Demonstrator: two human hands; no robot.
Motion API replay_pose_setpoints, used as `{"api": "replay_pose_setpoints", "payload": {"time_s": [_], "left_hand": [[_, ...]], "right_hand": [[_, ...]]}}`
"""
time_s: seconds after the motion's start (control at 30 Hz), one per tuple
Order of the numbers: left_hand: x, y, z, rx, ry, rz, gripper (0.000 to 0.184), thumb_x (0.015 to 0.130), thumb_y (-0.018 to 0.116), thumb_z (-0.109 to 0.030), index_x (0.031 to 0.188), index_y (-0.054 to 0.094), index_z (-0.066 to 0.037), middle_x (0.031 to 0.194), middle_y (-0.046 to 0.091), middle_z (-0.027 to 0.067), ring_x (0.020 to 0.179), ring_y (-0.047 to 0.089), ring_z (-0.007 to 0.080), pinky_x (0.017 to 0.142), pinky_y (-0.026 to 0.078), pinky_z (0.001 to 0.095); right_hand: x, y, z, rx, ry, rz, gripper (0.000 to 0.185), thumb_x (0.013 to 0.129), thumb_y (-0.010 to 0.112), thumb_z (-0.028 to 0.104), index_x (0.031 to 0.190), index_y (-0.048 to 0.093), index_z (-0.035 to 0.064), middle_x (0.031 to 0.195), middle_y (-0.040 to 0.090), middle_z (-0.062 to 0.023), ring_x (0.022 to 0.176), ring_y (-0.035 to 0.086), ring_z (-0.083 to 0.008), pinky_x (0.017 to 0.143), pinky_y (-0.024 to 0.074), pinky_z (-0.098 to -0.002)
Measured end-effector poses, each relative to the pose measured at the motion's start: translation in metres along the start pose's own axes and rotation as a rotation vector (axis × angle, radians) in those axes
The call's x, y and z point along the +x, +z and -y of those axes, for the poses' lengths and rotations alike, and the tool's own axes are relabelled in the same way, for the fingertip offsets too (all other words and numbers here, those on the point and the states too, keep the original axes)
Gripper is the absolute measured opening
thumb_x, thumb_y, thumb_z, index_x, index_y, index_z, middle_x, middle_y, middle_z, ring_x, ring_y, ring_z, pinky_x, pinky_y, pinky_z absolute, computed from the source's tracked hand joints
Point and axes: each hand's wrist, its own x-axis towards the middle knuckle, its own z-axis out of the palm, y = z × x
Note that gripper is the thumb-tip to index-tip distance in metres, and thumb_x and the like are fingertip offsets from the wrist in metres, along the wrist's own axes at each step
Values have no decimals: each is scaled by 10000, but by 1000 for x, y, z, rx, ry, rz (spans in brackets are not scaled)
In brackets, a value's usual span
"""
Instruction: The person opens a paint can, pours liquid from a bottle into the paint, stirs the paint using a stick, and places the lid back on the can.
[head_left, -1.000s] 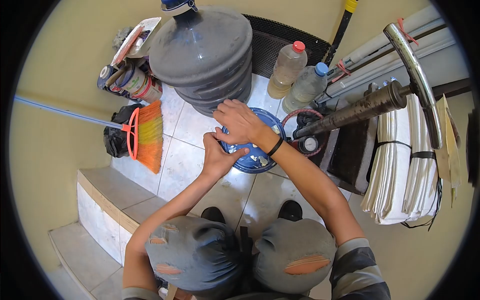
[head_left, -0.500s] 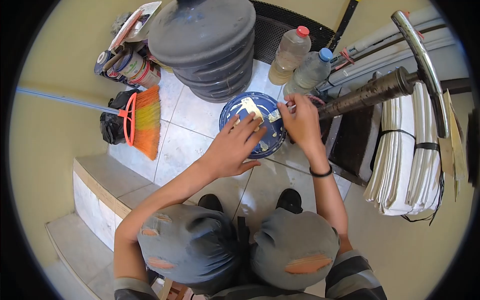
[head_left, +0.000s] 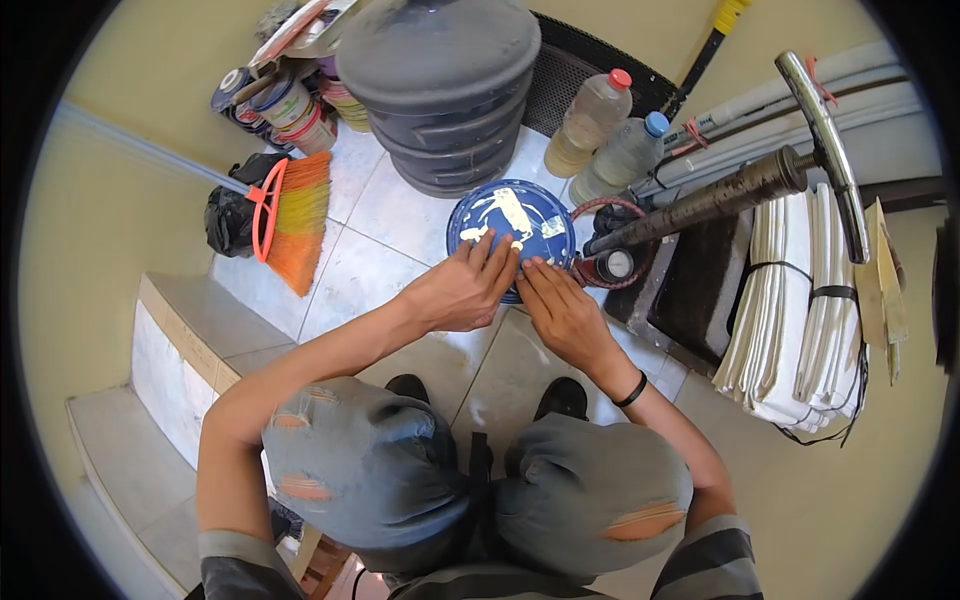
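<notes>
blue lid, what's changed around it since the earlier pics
The right hand moved from the far-left side of the blue lid, via its right edge, to the near edge beside the left hand, which shifted in from the left side. The lid, grey jug and red-capped bottle stayed put.

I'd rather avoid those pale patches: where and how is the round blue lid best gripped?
I'd take the round blue lid by its rim, from the left: bare tiles flank its curved edge there, pale patches lie mostly inward, while the dark jug stands close beyond the far side and a reddish hose crowds the right.
</notes>
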Motion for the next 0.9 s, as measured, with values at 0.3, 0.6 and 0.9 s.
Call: {"api": "replay_pose_setpoints", "payload": {"time_s": [0.3,0.6,0.9], "left_hand": [[-2,16,11,54,71,-73,813,939,685,-504,1431,581,135,1486,599,324,1383,592,493,1131,545,510],[0,16,4,-138,-50,-167,910,865,750,-520,1471,545,128,1480,605,316,1383,579,492,1119,530,508],[3,17,1,-235,-110,-211,1000,830,791,-503,1520,469,146,1441,609,342,1390,589,442,1167,487,540]], "right_hand": [[9,11,18,-457,-115,185,467,1025,569,225,1393,657,-50,1467,631,-299,1365,613,-475,1091,553,-556],[16,23,21,-538,-4,200,478,1017,581,244,1418,651,-5,1541,568,-286,1467,510,-497,1119,501,-586],[20,20,17,-616,-72,285,503,1034,580,301,1441,627,8,1507,577,-315,1405,554,-554,1073,516,-629]]}}
